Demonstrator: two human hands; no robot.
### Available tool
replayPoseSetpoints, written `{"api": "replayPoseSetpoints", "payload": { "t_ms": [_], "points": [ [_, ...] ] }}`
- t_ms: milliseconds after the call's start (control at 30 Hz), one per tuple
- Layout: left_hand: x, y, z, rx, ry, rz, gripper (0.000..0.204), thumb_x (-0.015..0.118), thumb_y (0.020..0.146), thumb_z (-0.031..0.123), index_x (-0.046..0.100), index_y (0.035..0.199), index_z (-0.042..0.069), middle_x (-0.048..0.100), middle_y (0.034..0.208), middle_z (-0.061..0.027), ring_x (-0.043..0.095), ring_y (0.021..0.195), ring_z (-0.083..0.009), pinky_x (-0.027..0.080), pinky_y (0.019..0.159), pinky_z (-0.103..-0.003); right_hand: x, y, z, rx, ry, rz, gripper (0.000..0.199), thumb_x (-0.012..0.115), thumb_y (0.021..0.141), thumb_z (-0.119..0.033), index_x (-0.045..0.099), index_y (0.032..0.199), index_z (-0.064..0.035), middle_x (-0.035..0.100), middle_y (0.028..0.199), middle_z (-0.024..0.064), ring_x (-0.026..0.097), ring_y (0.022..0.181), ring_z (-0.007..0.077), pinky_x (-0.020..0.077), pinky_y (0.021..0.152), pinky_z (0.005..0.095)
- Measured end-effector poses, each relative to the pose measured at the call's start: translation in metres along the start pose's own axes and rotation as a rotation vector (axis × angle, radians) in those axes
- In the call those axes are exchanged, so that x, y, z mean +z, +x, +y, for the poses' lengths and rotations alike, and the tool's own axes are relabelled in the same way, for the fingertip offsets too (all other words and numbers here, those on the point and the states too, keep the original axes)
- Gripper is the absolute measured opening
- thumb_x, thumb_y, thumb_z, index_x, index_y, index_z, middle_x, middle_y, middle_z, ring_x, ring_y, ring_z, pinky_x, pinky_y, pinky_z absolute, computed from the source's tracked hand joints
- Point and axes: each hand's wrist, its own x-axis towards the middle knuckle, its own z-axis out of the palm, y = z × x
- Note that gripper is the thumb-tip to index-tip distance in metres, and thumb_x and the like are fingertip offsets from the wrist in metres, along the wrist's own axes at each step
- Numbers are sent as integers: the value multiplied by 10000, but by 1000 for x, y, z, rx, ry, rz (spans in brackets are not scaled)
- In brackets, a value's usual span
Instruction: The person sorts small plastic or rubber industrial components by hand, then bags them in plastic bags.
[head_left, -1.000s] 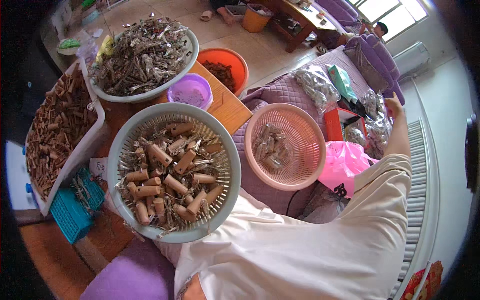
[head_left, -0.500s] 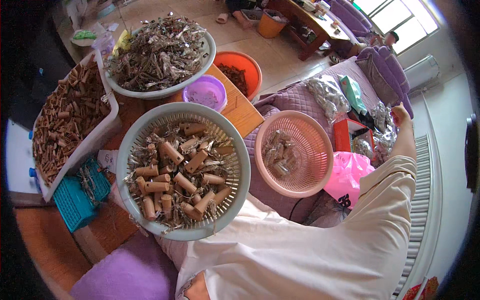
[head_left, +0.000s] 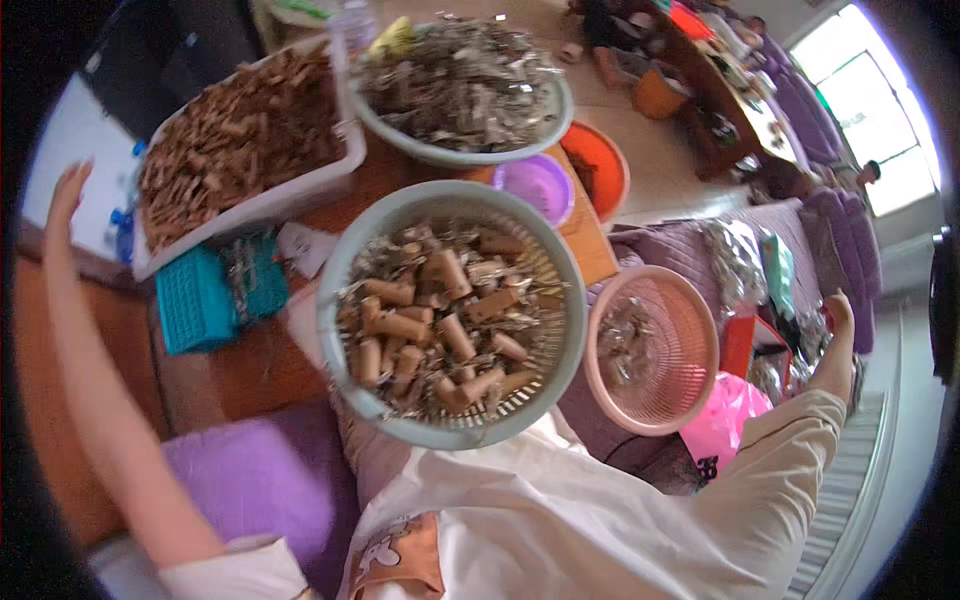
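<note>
The left arm has swung into view, its hand [head_left: 68, 192] loosely spread past the tub [head_left: 255, 212]. The basket [head_left: 470, 437] — round, no long axis — sits between both hands, well apart, neither clearly nearer. The right hand [head_left: 840, 312], by the bags [head_left: 810, 348]: grip, I can't tell.

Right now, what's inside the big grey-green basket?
The grey-green basket holds brown tube-like pieces tangled with thin, shiny strands. Slots show along the right inner wall; the heap covers most of the bottom, so what lies underneath can't be seen.
</note>
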Motion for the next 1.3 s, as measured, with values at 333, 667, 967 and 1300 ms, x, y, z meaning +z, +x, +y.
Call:
{"api": "replayPoseSetpoints", "payload": {
  "t_ms": [333,667,967,1300],
  "points": [
    [157,-371,244,28,-531,-511,312,421,839,359,519,868,63,527,660,-32,472,548,-101,387,519,-256,139,-213,-204,-959,-66,-7,255,483,788,-72,530,1038,-90,401,533,32,393,508,102,347,480,274],
    [249,-435,221,-101,8,-417,495,509,752,456,568,745,-36,560,740,-268,546,714,-414,431,647,-463,228,-457,-317,-1600,-2,-477,218,539,741,-123,532,959,-121,498,747,83,535,733,245,461,611,329],
    [284,-452,199,60,-303,-161,229,625,693,230,537,746,25,575,689,-184,556,663,-364,435,593,-413,252,-472,-328,-1579,-154,-569,244,531,767,-204,537,993,-113,480,747,106,508,753,274,419,676,377],
    [262,-450,209,36,-226,-219,147,585,685,77,475,758,12,539,800,-160,522,760,-333,404,629,-386,213,-454,-318,-1142,553,-851,303,548,665,50,498,947,-46,529,815,56,504,702,147,419,642,270]
  ]
}}
